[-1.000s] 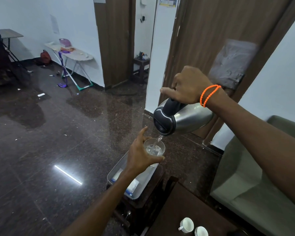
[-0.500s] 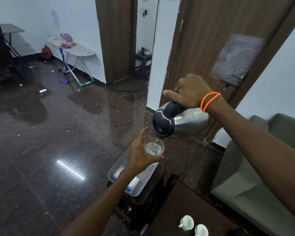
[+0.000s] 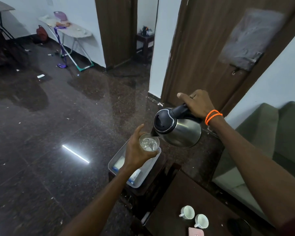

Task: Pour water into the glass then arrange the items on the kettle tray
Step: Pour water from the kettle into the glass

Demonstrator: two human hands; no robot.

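Gripping the black handle of a steel kettle [image 3: 179, 132], the right hand [image 3: 198, 103] has its fingers curled round the grip and its thumb stretched forward along the top; two orange bands [image 3: 212, 116] circle that wrist. The kettle is tilted, spout down and to the left, with the spout at the rim of a clear glass [image 3: 149, 143]. The left hand [image 3: 138, 149] holds this glass from the side, fingers and thumb wrapped round it, and water is visible inside. Both kettle and glass are held in the air above a pale rectangular kettle tray [image 3: 116, 160], which rests on a dark low stand and contains white packets with blue markings [image 3: 134, 176]. Nearer the viewer, a dark brown table [image 3: 177, 201] carries two white cups [image 3: 187, 212] standing just beside each other, with a pink item [image 3: 195, 232] at the lower edge. A green sofa [image 3: 262, 133] stands to the right, and an ironing board [image 3: 71, 29] stands against the far wall.
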